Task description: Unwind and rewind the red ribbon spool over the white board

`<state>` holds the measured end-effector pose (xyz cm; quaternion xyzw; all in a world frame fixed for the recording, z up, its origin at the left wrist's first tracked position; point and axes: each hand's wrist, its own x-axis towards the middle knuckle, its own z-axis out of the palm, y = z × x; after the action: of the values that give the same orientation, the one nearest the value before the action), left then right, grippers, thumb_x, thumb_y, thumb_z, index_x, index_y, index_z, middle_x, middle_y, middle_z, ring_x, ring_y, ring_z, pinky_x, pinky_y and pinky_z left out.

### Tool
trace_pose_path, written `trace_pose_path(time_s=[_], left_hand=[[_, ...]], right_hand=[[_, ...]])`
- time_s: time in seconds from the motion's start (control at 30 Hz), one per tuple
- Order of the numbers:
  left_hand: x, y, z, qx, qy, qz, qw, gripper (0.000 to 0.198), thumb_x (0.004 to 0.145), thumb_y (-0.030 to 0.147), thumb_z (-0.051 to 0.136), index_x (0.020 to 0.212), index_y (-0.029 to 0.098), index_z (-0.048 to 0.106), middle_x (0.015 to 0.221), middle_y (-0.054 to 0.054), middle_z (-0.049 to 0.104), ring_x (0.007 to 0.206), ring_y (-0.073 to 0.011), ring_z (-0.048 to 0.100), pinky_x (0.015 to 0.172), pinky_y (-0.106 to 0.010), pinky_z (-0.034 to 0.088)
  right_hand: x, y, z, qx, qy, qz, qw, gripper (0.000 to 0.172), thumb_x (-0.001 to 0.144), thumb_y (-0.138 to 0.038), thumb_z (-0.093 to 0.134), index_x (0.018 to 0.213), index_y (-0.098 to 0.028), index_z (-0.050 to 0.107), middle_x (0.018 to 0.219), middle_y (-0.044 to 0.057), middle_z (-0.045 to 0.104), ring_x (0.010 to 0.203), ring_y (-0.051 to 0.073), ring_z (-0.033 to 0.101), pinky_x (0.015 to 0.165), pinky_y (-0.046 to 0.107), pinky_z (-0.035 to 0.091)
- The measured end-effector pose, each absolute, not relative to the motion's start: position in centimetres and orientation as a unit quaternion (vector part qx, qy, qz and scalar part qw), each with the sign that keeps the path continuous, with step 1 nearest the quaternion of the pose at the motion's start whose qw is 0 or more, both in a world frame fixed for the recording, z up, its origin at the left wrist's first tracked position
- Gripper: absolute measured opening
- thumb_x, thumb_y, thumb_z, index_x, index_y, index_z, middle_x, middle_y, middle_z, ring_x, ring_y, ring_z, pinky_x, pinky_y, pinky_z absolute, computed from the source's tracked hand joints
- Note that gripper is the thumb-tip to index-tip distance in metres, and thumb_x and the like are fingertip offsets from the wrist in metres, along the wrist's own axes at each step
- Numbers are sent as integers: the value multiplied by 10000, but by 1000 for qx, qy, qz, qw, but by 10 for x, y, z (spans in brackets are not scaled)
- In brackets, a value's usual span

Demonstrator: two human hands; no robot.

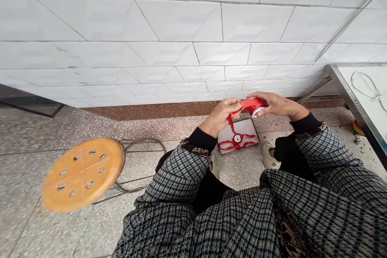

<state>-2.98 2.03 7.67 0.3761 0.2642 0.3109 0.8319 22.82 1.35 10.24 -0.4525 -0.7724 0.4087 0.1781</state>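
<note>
My right hand [273, 104] is closed around a roll of wide red ribbon [253, 107] with a white core. A short stretch of the ribbon runs across to my left hand [226, 113], whose thumb and fingers pinch it. From the left hand a narrow red strip hangs down toward a shallow box [246, 125] on the floor. Inside the box, which has a white inside and dark edges, lies a small red ribbon spool [237, 138] with a white centre, and loose red strands spread around it.
A round orange stool [83, 173] with metal legs stands on the speckled floor at the left. At the right is a metal-edged table [350, 88] with a thin white cord [370, 88] on it. A white tiled wall [181, 54] rises ahead. My shoes flank the box.
</note>
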Motion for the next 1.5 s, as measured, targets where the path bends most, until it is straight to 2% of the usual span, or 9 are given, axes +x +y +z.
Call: trace_pose_path(time_s=[0.07,0.13,0.27,0.47,0.77,0.97,1.07,1.3,1.5], left_hand=[[-31,17,80,406,271,296,821,456,725,460,959,732,154,622,534,81,454,446,-28,324,487,-212,213],[-32,15,84,435,282,287,806,482,714,513,957,740,149,641,525,85,442,442,-27,305,476,-215,174],[-33,13,87,461,309,274,786,472,723,519,930,708,160,624,515,88,416,444,-27,282,479,-224,145],[-35,16,87,483,317,252,776,496,674,553,935,662,158,635,492,73,431,458,-34,288,499,-241,147],[-44,15,86,497,345,265,750,485,764,529,882,612,167,598,515,67,413,481,-38,259,521,-246,127],[-42,18,82,488,344,276,753,409,873,510,814,724,142,713,474,80,365,442,-43,232,508,-254,110],[-43,20,82,469,340,303,757,394,879,498,807,729,146,711,463,85,362,427,-42,227,496,-255,115],[-44,19,87,484,326,257,770,427,833,512,864,706,137,704,471,89,364,440,-33,234,499,-242,126],[-44,21,85,486,334,249,768,409,859,500,846,720,138,717,452,91,352,430,-35,219,494,-240,116]], right_hand=[[225,13,104,-484,-776,375,148,602,805,-412,891,1345,-212,714,1232,105,767,1097,304,708,988,447,567],[219,13,104,-515,-781,339,103,535,795,-364,884,1276,-190,728,1167,108,779,1043,298,718,943,421,556],[205,14,95,-534,-789,299,45,506,765,-311,900,1227,-195,728,1133,115,790,1018,301,725,887,385,528],[189,10,78,-524,-786,328,19,512,746,-268,909,1217,-207,719,1168,116,796,1041,312,728,895,398,526],[206,14,80,-547,-727,395,127,538,689,-320,922,1179,-193,741,1065,77,792,953,264,713,862,375,529],[211,15,86,-547,-711,417,146,552,654,-370,907,1138,-191,712,997,47,756,896,244,669,826,362,503],[209,13,89,-541,-716,420,135,515,656,-370,900,1096,-204,690,978,38,741,884,237,653,822,357,497],[210,16,92,-548,-710,416,148,535,631,-386,907,1087,-208,691,984,42,733,885,240,642,827,365,496],[217,14,95,-513,-679,471,232,567,626,-421,938,1083,-214,675,1010,35,722,916,235,650,842,365,521]])
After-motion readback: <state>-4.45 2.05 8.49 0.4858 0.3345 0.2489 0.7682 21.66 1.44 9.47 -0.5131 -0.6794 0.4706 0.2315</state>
